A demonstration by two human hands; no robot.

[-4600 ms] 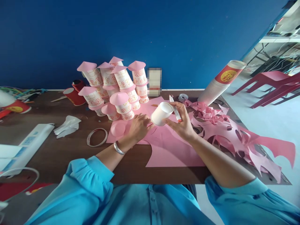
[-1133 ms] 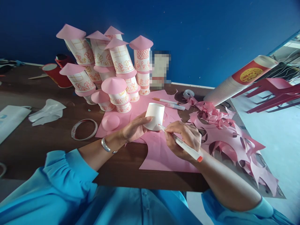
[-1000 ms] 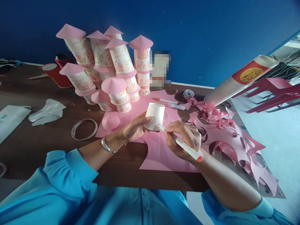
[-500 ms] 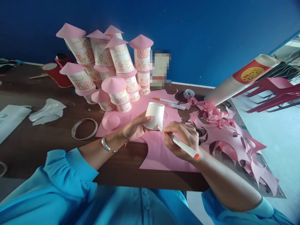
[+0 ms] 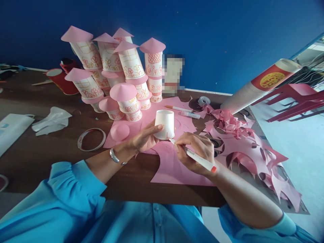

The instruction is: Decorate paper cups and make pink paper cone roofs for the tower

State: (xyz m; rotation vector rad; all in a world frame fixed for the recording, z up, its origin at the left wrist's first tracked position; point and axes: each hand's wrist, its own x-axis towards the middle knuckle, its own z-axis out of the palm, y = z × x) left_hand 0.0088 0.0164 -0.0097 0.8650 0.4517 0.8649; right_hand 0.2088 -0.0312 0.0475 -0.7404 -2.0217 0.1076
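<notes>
My left hand is closed around a white paper cup, which is held upside down with its rim at the bottom. A few short red strokes show low on the cup, close to the rim. Between the fingers of my right hand is a white marker pen with a red end; its tip is at the cup's lower right edge. Under both hands lies pink paper. Behind them stand towers of white cups drawn with flowers and topped by pink paper cones.
An orange-ended marker and a clear-capped tube lie behind the cup. Pink paper scraps cover the right side, before a tall leaning cup stack. At left are a tape roll, crumpled plastic and a red cup.
The cup has turned and shifted slightly left in my left hand. The red strokes on it now show more clearly. My right hand has stayed close to the rim with the marker.
</notes>
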